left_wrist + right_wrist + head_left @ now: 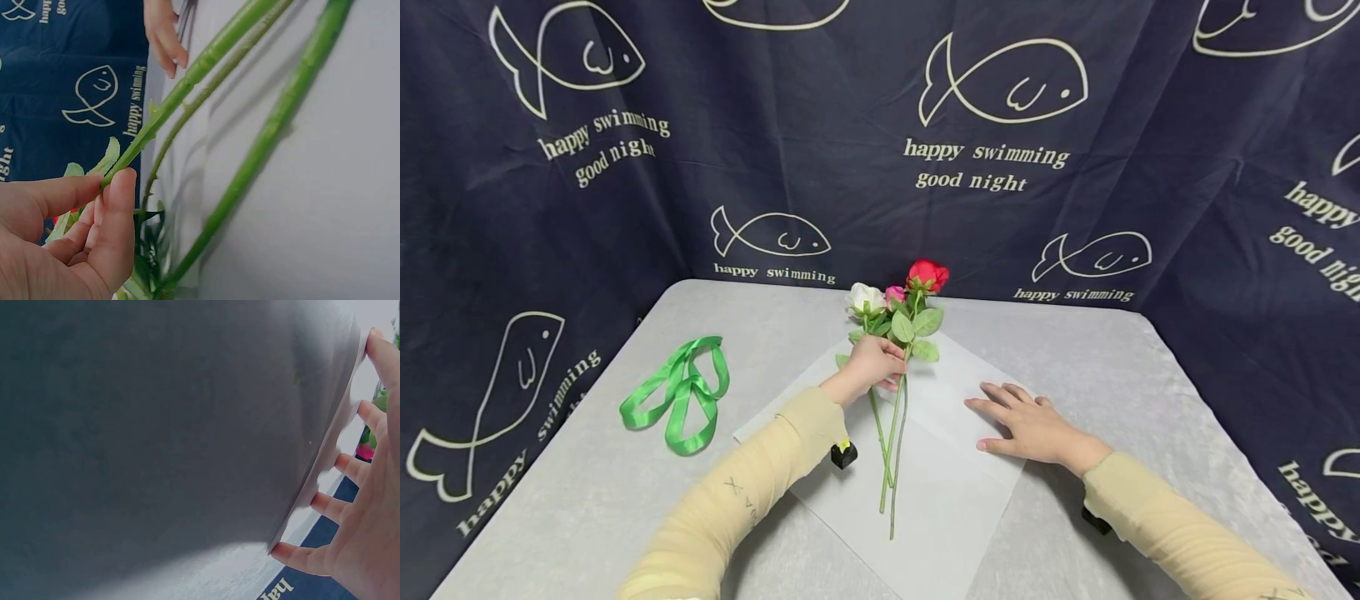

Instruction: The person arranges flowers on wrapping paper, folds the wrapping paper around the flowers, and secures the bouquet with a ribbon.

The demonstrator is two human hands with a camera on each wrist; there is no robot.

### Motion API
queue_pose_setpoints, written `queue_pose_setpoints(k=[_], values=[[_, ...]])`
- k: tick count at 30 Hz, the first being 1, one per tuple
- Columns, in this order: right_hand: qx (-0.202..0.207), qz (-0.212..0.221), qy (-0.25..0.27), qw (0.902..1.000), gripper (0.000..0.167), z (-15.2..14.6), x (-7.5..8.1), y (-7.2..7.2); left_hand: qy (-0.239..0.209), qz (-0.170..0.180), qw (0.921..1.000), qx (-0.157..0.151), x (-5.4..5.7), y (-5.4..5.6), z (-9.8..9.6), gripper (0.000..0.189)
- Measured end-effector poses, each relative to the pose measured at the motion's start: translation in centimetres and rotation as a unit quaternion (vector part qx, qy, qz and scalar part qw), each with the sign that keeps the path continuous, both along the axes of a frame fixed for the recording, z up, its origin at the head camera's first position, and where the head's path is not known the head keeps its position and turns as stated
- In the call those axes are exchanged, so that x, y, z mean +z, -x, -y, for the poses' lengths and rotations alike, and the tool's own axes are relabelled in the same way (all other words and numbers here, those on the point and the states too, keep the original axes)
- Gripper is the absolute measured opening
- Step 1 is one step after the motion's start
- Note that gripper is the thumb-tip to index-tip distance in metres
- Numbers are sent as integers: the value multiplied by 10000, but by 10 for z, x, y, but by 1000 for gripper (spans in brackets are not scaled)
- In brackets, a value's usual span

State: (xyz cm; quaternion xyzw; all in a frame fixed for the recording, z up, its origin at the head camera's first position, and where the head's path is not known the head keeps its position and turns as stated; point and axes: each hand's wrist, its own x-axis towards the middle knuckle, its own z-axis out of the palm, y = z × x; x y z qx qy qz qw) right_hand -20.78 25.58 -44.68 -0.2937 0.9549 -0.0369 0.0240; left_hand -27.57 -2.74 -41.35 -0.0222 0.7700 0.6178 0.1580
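Within the pinch of the left hand (872,364) lies a green stem (203,66).

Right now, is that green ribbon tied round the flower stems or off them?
Off: in the head view, the green ribbon lies in loose loops on the table, apart from the stems.

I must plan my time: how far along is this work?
Looks done: paper spread, three flowers together over it. In hand: left hand pinches a stem; right hand touches the paper. Probably remaining: wrapping (paper is open) and tying (ribbon lies loose).
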Motion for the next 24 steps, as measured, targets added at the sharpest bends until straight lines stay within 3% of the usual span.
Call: queue_pose_setpoints(k=[12,24], values=[[23,-31,-4,10000,68,2,2,-1,307,-15,9995,-18,-12,0,-4,12],[-7,-25,40,10000,67,2,2,-1,393,-18,9992,-29,-16,0,-8,12]])
